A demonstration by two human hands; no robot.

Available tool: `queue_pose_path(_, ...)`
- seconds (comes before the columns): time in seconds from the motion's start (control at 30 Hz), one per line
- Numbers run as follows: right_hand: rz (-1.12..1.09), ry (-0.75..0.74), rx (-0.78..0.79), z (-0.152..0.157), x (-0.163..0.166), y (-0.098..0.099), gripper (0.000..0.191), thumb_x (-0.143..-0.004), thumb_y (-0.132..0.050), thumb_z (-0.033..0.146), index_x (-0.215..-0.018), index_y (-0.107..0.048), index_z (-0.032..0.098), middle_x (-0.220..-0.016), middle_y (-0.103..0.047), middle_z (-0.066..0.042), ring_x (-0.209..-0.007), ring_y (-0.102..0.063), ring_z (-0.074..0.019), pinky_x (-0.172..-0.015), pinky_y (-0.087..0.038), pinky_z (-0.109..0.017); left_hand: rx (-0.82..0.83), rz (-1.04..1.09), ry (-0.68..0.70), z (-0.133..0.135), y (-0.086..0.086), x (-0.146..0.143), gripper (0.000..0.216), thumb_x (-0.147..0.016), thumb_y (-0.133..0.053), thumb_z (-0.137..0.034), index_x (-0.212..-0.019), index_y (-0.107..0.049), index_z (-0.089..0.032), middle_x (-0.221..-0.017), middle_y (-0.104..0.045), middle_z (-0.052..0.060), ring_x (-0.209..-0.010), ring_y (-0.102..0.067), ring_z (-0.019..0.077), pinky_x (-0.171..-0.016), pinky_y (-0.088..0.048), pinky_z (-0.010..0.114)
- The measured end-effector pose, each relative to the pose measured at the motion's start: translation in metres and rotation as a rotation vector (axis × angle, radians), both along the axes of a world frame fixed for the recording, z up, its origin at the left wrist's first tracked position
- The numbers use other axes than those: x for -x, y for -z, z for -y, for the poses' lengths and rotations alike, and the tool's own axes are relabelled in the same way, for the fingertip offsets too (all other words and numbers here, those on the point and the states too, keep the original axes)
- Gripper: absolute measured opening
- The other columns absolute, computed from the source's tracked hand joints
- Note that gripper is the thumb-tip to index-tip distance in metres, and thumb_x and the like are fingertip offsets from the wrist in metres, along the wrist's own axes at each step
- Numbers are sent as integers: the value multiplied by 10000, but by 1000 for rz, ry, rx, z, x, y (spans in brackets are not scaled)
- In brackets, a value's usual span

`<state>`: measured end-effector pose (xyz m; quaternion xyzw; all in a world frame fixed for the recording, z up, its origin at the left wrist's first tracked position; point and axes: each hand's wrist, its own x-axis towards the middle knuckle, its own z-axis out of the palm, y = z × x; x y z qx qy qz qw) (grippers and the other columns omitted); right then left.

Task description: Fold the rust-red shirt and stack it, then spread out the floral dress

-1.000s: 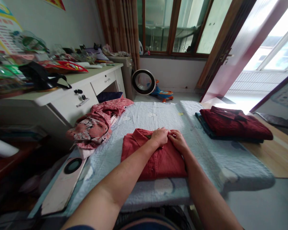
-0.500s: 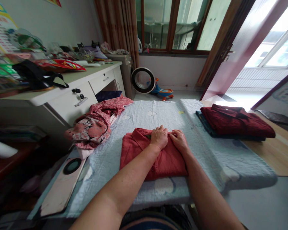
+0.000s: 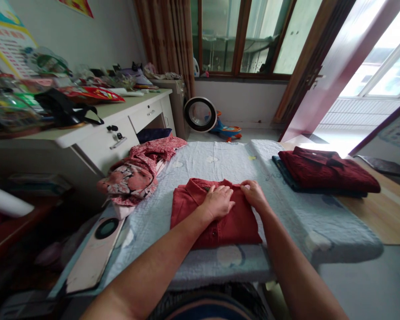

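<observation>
A folded red shirt [image 3: 186, 215] lies in front of me on the cloth-covered table, its collar at the far side and a button showing on the placket. My left hand [image 3: 220, 202] rests flat on the shirt just below the collar, fingers stretched out. At the shirt's far right corner, my right hand [image 3: 254, 194] pinches the fabric edge with thumb and fingers; the fingertips are partly hidden.
A crumpled patterned garment [image 3: 133, 178] lies to the left, by a pale flat board [image 3: 91, 260] with a dark ring. Folded dark red clothing [image 3: 330, 169] is stacked on the right. A cluttered white desk [image 3: 103, 118] stands at left.
My left hand has flattened out and slid slightly toward me from the collar. My right hand has shifted a little right along the shirt's far edge. The camera view has tilted slightly.
</observation>
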<state>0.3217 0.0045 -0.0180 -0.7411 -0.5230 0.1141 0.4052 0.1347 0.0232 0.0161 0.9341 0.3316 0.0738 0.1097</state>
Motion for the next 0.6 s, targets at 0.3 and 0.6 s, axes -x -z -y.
queue_pose_path(0.3, 313, -279, 45, 38, 47, 6, 445, -892, -359, 171, -1249, -623, 205, -1366, -588, -97, -1302, -483, -220, -1125, -257, -409, 45, 1, -56, 4, 18, 4, 597, -933, -423, -434, -1452, -400, -140, -1562, -347, 135, -1467, -258, 266, -1206, -162, 509)
queue_pose_path(0.6, 441, -204, 367, 40, 55, 10, 569, -951, -267, 299, -1512, -336, 236, -1602, -248, -14, -1479, -201, -170, -1191, -92, -490, 8, -37, -61, 4, 23, 2, 606, -910, -386, -353, -1468, -384, -116, -1572, -328, 122, -1470, -251, 253, -1210, -156, 501)
